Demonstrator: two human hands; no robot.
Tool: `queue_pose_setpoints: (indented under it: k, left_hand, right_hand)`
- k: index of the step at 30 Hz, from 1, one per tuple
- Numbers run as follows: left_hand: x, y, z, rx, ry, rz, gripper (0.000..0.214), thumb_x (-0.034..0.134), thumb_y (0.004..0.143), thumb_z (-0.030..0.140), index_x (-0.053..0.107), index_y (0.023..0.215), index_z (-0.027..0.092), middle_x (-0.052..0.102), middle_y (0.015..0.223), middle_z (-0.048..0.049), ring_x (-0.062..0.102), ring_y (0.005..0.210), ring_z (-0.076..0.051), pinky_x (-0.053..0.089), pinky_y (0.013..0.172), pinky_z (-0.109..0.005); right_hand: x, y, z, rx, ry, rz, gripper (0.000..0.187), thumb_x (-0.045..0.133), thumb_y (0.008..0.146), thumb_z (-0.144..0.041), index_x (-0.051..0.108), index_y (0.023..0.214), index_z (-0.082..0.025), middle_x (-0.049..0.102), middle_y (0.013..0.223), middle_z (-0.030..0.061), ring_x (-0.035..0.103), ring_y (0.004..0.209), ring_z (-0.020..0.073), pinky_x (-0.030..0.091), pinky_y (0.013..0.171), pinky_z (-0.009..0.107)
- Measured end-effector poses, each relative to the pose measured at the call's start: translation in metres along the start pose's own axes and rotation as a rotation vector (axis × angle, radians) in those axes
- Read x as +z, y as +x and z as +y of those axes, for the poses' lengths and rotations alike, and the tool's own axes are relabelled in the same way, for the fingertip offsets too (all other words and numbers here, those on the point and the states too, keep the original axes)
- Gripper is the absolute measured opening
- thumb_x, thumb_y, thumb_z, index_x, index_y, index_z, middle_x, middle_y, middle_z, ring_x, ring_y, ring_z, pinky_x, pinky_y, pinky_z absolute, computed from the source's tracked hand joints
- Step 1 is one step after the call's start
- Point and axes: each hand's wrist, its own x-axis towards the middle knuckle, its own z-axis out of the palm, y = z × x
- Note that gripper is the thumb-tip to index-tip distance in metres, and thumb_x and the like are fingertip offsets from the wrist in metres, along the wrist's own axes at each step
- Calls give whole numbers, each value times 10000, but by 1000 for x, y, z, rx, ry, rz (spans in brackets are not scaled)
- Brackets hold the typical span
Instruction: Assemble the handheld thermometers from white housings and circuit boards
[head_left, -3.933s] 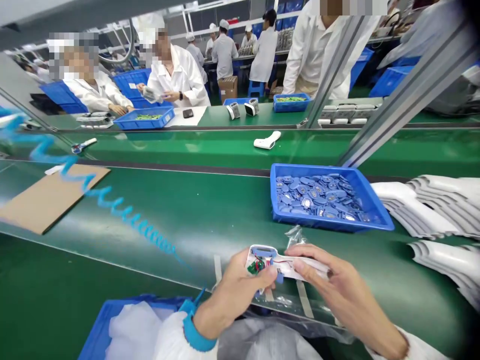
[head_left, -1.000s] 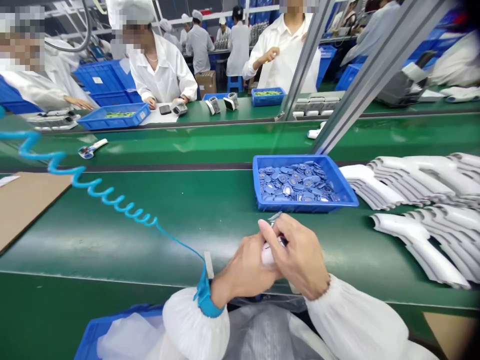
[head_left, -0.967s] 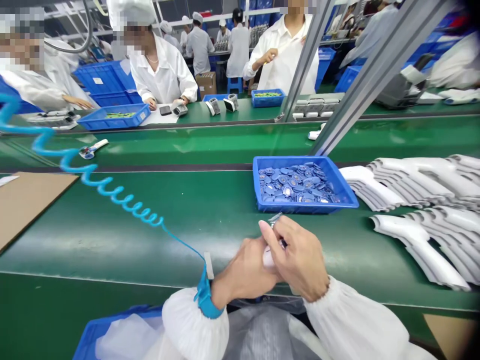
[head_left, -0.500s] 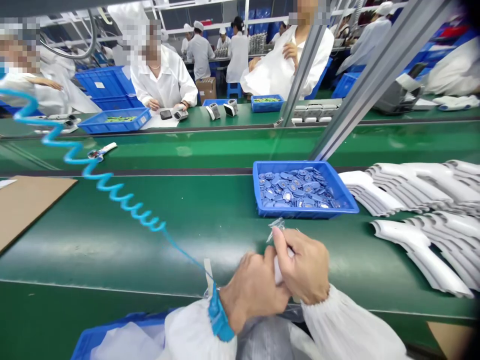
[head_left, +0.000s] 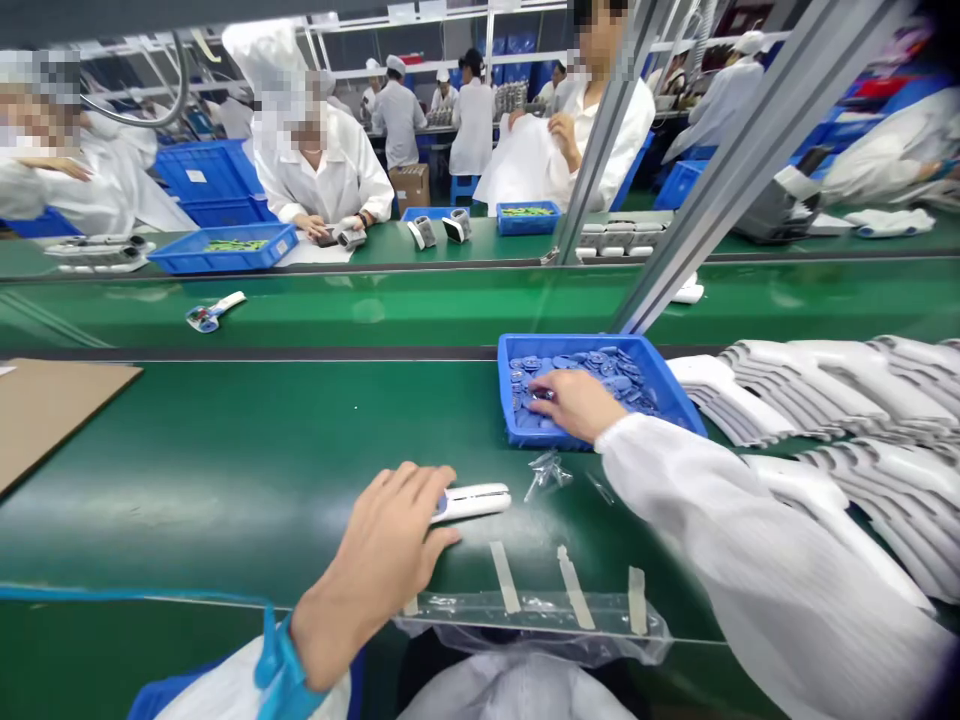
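Head view: hands now parted; half a second ago both were wrapped round one white piece at the front. The left hand [head_left: 386,530] has shifted left, and the right hand [head_left: 581,402] is over the blue tray [head_left: 536,437]. Surface: glossy green bench [head_left: 247,440], cardboard sheet [head_left: 60,405] at far left, stacked white shells [head_left: 795,385] at right, crumpled clear plastic [head_left: 547,473] before the tray, tape strips [head_left: 504,577] near the front edge. Beyond: a brighter green belt [head_left: 420,315], a slanting metal post [head_left: 750,165], and co-workers in white along the far bench. The white handset [head_left: 474,501] lies on the bench in front of the tray, long axis nearly crosswise, rising slightly rightward; slim, rounded end points right, toward the plastic, a dark slit along it. Other end hidden under the left hand, whose fingers are loosely spread, thumb apart; cannot tell whether it grips. Right fingers bent, thumb and forefinger slightly separated, among blue oval parts [head_left: 619,385]; cannot tell whether any is pinched.
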Motion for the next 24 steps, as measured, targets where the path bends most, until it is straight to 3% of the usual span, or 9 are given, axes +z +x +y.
queue_pose_setpoints:
  k: [3, 5, 9, 13, 17, 19, 21, 24]
  left_hand:
    - [6, 10, 8, 28, 176, -105, 166, 636, 910, 205, 648, 1071, 165, 691, 1022, -97, 608, 973, -325, 453, 828, -459]
    - [8, 12, 9, -36, 101, -63, 183, 586, 935, 218, 641, 1100, 158, 683, 1046, -102, 608, 974, -312, 450, 828, -444]
    - [8, 7, 3, -186, -281, 28, 225, 565, 948, 295, 604, 1144, 190, 656, 1026, -51, 594, 888, -225, 430, 778, -353]
    - [14, 6, 3, -317, -689, -31, 247, 573, 938, 422, 578, 915, 176, 584, 835, -5, 525, 741, -163, 393, 668, -288]
    - [24, 8, 12, -350, -1127, -35, 388, 516, 959, 541, 555, 1012, 159, 618, 930, -46, 566, 795, -164, 433, 682, -275]
    - [22, 10, 18, -348, -1098, -27, 408, 472, 975, 567, 539, 1009, 166, 627, 911, -50, 572, 786, -171, 434, 687, -285]
    - [15, 12, 24, -322, -901, -27, 356, 489, 976, 536, 533, 1013, 185, 629, 911, -43, 572, 818, -189, 422, 718, -303]
    - [2, 18, 33, -249, -604, -18, 241, 511, 980, 445, 537, 1017, 208, 634, 934, -32, 561, 867, -213, 389, 756, -324]
  right_hand:
    - [11, 24, -10, 20, -89, -122, 224, 710, 905, -293, 697, 1065, -135, 719, 1057, 70, 677, 999, 201, 535, 932, 409]
    - [14, 28, -14, 20, -131, -163, 224, 671, 937, -317, 680, 1066, -134, 696, 1090, 68, 666, 1014, 198, 546, 926, 431]
    - [15, 28, -19, 36, -168, -171, 279, 669, 938, -315, 652, 1154, -139, 646, 1225, 92, 633, 1106, 225, 536, 958, 454]
    - [15, 31, -23, 76, -111, -122, 266, 672, 936, -301, 655, 1140, -131, 661, 1192, 89, 641, 1091, 223, 540, 952, 455]
    - [4, 16, -20, 57, 71, 5, 259, 619, 929, -139, 663, 1182, -107, 700, 1111, 127, 681, 1015, 215, 523, 955, 406]
    - [-4, -5, -18, 23, 186, 45, 328, 550, 949, -120, 650, 1261, -138, 721, 1072, 107, 709, 885, 174, 539, 897, 337]
    - [-12, -33, -21, -26, 375, 42, 345, 511, 984, -217, 640, 1301, -171, 738, 971, 62, 706, 749, 142, 567, 788, 292]
    - [-12, -75, -37, -61, 881, -19, 443, 574, 947, -437, 654, 1270, -144, 704, 737, 26, 668, 630, 151, 573, 661, 298]
